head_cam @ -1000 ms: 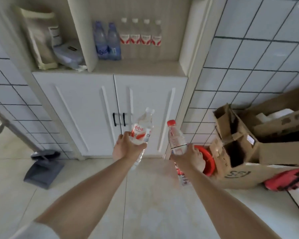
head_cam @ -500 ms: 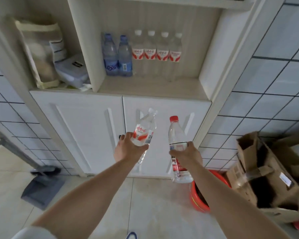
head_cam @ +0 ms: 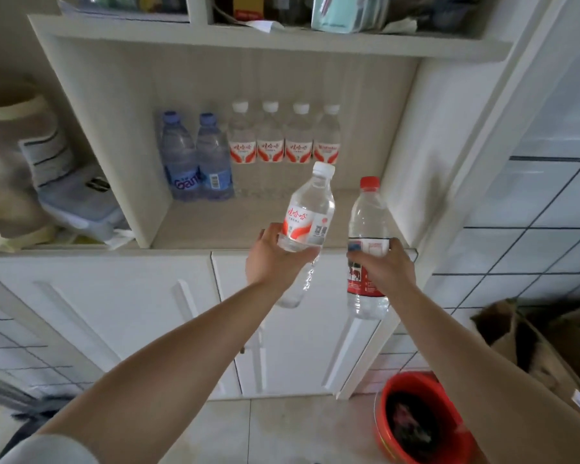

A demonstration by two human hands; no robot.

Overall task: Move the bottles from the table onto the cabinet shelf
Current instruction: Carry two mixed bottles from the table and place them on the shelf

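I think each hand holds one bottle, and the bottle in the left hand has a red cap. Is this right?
Not quite. In the head view, the left hand holds the white-capped bottle. The red-capped bottle is in the right hand. The rest is right: each hand holds one bottle.

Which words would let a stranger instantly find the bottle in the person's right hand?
Start at the open cabinet shelf holding a row of bottles. Just before its front edge, the right hand grips an upright clear bottle, the only one with a red cap.
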